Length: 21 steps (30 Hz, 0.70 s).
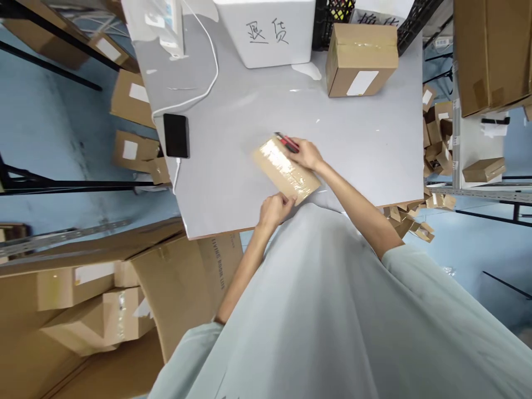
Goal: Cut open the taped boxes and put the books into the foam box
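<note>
A small cardboard box with shiny clear tape along its top lies at a slant near the front edge of the grey table. My right hand is closed around a red and black cutter at the box's upper right side, its tip near the far corner. My left hand grips the box's near corner, with the thumb on top and the other fingers partly hidden.
A white bin and a bigger cardboard box stand at the back. A black phone with a white cable lies at the left. Large open carton holding boxes stands at lower left; shelves flank the right.
</note>
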Tool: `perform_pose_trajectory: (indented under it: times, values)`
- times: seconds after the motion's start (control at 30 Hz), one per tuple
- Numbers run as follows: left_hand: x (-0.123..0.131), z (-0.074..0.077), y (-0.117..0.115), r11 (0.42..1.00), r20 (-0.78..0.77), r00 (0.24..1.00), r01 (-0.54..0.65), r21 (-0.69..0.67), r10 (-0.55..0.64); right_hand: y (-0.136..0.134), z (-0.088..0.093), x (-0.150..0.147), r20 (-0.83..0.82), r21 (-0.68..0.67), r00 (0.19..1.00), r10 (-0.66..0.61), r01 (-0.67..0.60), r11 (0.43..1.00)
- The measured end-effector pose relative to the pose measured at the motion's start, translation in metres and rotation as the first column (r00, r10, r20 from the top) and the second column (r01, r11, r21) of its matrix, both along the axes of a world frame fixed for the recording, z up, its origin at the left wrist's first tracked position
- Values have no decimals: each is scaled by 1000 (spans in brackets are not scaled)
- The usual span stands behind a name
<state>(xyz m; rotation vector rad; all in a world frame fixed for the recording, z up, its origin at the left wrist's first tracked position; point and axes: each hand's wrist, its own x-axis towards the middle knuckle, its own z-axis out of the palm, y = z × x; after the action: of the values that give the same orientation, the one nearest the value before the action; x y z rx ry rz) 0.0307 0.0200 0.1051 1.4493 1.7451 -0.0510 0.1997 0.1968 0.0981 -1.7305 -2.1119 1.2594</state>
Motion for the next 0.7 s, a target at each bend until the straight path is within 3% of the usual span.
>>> perform_pose_trajectory:
  times: [0.07,0.13,0.27,0.37,0.47,0.57,0.7]
  values:
    - [15,3,-5,999,32,999,10,-38,-9,-1,9,-18,-94,-19,987,127,-129,991]
    - [27,9,-8,999,65,998,14,-39,-12,-9,18,-15,-131,12,983,127,-126,992]
    - [29,22,-3,998,105,994,21,62,-28,-41,19,46,-75,99,986,-152,159,982]
    - [20,26,13,965,-6,991,133,227,-136,-78,5,101,-6,50,947,-320,320,946]
    - [20,21,32,893,-137,938,346,287,-319,-118,-15,132,-11,-89,934,-358,356,930]
    - [35,10,45,819,-144,861,509,264,-488,-145,-28,141,-84,-180,936,-342,323,929]
    - [64,-5,57,806,-125,843,537,247,-524,-160,-32,148,-81,-220,942,-327,303,927]
